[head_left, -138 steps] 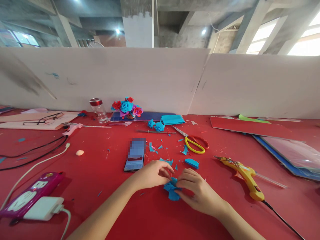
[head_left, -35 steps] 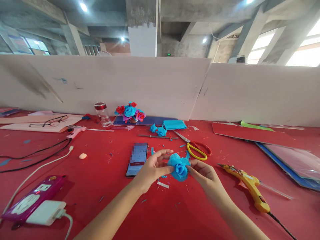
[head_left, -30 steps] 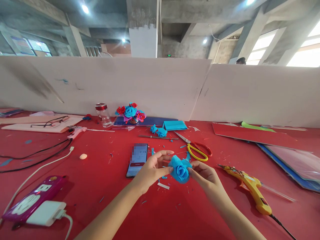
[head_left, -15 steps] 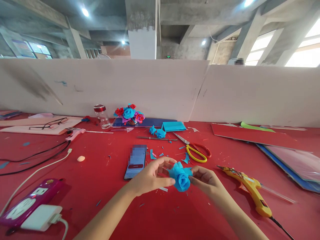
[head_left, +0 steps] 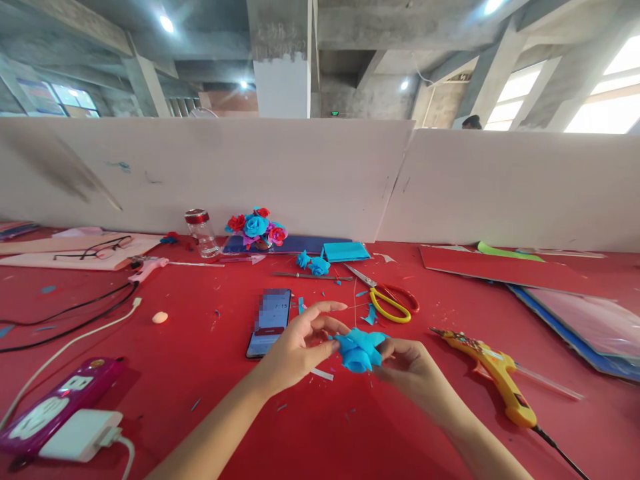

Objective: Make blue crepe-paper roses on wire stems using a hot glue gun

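Observation:
A blue paper flower (head_left: 359,351) is held up between my two hands above the red table (head_left: 320,427). My left hand (head_left: 305,343) pinches its left edge between thumb and fingers, the index finger stretched out above. From the other side, my right hand (head_left: 407,360) grips the flower's right petals with thumb and fingertips. Beyond my hands lie scissors (head_left: 390,303) with yellow and red handles, blue paper scraps (head_left: 371,315) and a phone (head_left: 270,321). Two more blue paper flowers (head_left: 319,266) rest farther back, beside folded blue paper (head_left: 346,251).
At right lie a yellow glue gun (head_left: 493,373) and stacked sheets (head_left: 580,327). On the left are a purple power strip (head_left: 65,400), a pink glue gun (head_left: 150,267) and glasses (head_left: 100,248). A glass bottle (head_left: 203,235) and a flower arrangement (head_left: 257,228) stand before the white partition (head_left: 240,167).
The flower has tilted, so its rolled centre no longer faces me and its side shows. My left index finger has lifted away from it. The view has shifted slightly.

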Action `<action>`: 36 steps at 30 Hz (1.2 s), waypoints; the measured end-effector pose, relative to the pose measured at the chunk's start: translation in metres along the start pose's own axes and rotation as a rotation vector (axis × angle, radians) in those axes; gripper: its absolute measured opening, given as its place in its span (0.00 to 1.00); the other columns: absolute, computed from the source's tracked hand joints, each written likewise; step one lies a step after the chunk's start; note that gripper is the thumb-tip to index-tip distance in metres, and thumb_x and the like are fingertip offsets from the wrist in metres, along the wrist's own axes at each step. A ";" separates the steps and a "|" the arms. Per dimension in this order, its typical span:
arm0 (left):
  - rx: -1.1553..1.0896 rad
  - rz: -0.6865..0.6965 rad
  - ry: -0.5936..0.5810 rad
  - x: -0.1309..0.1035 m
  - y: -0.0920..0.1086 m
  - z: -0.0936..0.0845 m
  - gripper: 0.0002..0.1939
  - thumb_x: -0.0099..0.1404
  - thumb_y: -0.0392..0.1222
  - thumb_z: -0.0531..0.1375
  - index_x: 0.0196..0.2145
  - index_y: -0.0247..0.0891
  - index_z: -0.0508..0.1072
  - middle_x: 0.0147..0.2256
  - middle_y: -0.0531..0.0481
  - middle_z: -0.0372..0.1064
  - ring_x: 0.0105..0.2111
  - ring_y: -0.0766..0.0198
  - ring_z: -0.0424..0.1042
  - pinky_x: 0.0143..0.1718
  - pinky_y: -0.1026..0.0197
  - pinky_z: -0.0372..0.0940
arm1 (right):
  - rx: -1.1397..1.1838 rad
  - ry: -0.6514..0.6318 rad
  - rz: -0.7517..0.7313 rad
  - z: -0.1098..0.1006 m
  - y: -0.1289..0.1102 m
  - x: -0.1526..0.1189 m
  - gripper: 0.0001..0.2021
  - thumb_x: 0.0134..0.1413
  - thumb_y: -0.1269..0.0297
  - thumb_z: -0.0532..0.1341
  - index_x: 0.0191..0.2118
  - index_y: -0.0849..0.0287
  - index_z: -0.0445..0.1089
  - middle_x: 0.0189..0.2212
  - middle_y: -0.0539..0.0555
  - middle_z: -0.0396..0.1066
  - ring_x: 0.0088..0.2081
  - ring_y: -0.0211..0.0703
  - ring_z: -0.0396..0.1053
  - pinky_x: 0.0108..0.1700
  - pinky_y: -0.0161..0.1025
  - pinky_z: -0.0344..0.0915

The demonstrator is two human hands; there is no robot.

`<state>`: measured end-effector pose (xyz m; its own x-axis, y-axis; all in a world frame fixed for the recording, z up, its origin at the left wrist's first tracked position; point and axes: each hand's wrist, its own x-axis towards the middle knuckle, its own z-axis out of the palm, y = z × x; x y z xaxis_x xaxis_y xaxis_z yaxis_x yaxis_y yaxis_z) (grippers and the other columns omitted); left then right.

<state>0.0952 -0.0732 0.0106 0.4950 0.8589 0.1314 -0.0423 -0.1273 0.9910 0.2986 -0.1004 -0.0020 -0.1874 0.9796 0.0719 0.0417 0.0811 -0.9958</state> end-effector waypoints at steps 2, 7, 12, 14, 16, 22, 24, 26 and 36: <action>0.092 -0.006 0.005 0.001 -0.002 -0.001 0.21 0.60 0.33 0.57 0.51 0.47 0.62 0.38 0.53 0.70 0.35 0.67 0.66 0.39 0.61 0.61 | -0.115 0.023 0.018 0.000 0.003 0.002 0.08 0.38 0.65 0.65 0.18 0.59 0.67 0.21 0.48 0.68 0.26 0.38 0.65 0.31 0.36 0.61; 0.213 -0.056 -0.044 0.006 -0.012 -0.001 0.19 0.59 0.31 0.55 0.49 0.44 0.63 0.38 0.51 0.72 0.37 0.65 0.68 0.38 0.60 0.62 | -0.525 0.020 0.090 -0.006 0.020 0.008 0.03 0.38 0.68 0.60 0.21 0.60 0.70 0.19 0.50 0.69 0.23 0.40 0.65 0.26 0.35 0.61; 0.214 -0.092 -0.103 0.006 -0.019 0.002 0.17 0.60 0.32 0.55 0.47 0.42 0.64 0.38 0.49 0.72 0.37 0.63 0.70 0.34 0.62 0.65 | -0.663 0.116 -0.109 -0.007 0.016 0.005 0.05 0.46 0.71 0.55 0.27 0.58 0.67 0.24 0.51 0.68 0.26 0.40 0.64 0.31 0.36 0.61; 0.211 -0.080 -0.101 0.006 -0.018 0.003 0.17 0.60 0.33 0.55 0.47 0.42 0.65 0.38 0.49 0.72 0.38 0.63 0.70 0.35 0.62 0.65 | -0.724 0.000 -0.280 -0.004 0.011 0.000 0.05 0.51 0.70 0.55 0.30 0.57 0.68 0.27 0.52 0.68 0.30 0.40 0.65 0.33 0.36 0.62; 0.214 -0.069 -0.088 0.006 -0.017 0.004 0.17 0.59 0.32 0.56 0.47 0.41 0.65 0.38 0.49 0.72 0.38 0.63 0.70 0.36 0.61 0.65 | -0.801 -0.129 -0.402 0.001 0.009 -0.005 0.05 0.53 0.69 0.56 0.33 0.56 0.69 0.30 0.53 0.69 0.32 0.41 0.66 0.34 0.36 0.63; 0.212 -0.055 -0.058 0.005 -0.015 0.010 0.16 0.59 0.30 0.54 0.45 0.42 0.67 0.38 0.51 0.71 0.37 0.65 0.69 0.33 0.64 0.66 | -0.922 -0.149 -0.471 0.010 0.020 -0.010 0.06 0.54 0.72 0.57 0.37 0.56 0.68 0.32 0.54 0.70 0.32 0.41 0.68 0.33 0.36 0.64; 0.220 -0.041 -0.047 0.005 -0.014 0.010 0.16 0.59 0.29 0.54 0.45 0.42 0.67 0.37 0.51 0.71 0.36 0.65 0.70 0.34 0.63 0.66 | -0.934 -0.113 -0.538 0.010 0.023 -0.010 0.07 0.56 0.73 0.54 0.36 0.57 0.68 0.30 0.53 0.70 0.31 0.40 0.67 0.32 0.35 0.63; 0.261 -0.013 -0.036 0.006 -0.013 0.009 0.14 0.59 0.28 0.54 0.42 0.40 0.69 0.36 0.52 0.71 0.36 0.66 0.70 0.37 0.63 0.66 | -0.969 -0.085 -0.618 0.009 0.024 -0.010 0.09 0.58 0.73 0.52 0.34 0.58 0.69 0.27 0.53 0.69 0.28 0.39 0.66 0.30 0.34 0.61; 0.824 0.229 -0.114 -0.002 -0.002 0.005 0.05 0.54 0.31 0.60 0.29 0.39 0.69 0.35 0.52 0.64 0.33 0.66 0.66 0.34 0.64 0.61 | -1.146 -0.074 -0.772 0.006 0.026 -0.012 0.12 0.58 0.75 0.50 0.30 0.60 0.68 0.22 0.52 0.66 0.22 0.37 0.60 0.24 0.35 0.53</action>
<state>0.0981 -0.0772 0.0078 0.6375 0.7186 0.2779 0.4699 -0.6485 0.5989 0.2955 -0.1109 -0.0294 -0.5812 0.6092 0.5396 0.6734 0.7323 -0.1014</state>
